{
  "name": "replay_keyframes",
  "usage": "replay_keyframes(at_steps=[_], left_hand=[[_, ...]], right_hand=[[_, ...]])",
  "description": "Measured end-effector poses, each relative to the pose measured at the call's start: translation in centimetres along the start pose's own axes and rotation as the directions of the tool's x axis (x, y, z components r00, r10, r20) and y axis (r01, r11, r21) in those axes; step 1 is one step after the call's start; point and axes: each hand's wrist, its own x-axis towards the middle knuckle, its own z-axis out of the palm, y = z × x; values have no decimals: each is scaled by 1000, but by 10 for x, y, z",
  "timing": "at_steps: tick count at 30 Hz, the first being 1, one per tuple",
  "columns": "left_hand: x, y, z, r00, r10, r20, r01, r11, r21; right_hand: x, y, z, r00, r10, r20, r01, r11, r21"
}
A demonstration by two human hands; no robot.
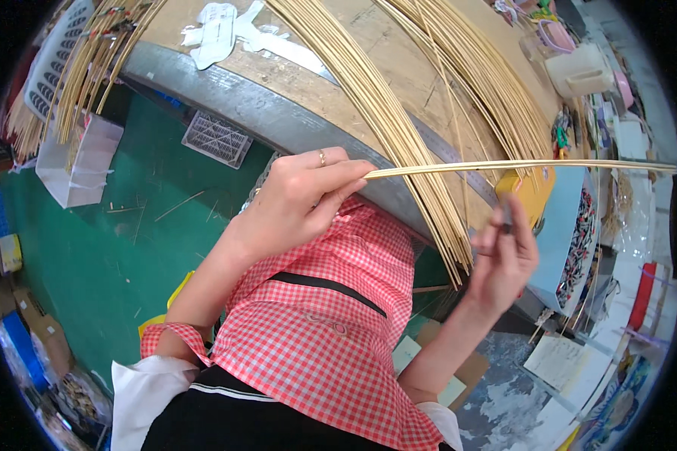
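Observation:
My left hand [308, 188], a ring on one finger, pinches the end of a few thin bamboo sticks [459, 167]. They reach out to the right, above the workbench edge, and cross over a long bundle of bamboo sticks [387, 124]. That bundle lies on the wooden worktop with its ends sticking out past the edge towards me. My right hand [504, 259] is raised below the held sticks, fingers curled and partly blurred. A small dark piece shows between its fingers, too smeared to name. Just beyond this hand is a yellow object [538, 194].
A second bamboo bundle [496, 83] lies farther right on the worktop [316, 64]. A light-blue box [560, 225] of small coloured pieces stands at the right. White pieces [217, 36] lie at the back. At the left, a white basket [56, 56] stands near more sticks.

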Motion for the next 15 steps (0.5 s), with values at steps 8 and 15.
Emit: replay_keyframes(at_steps=[8,15], left_hand=[[-2,2,7,995,98,-15,-96,992,86],[-5,10,14,993,104,63,-112,984,138]], right_hand=[[-12,25,59,987,77,140,-113,956,269],[-6,15,73,993,68,-99,-73,996,-42]])
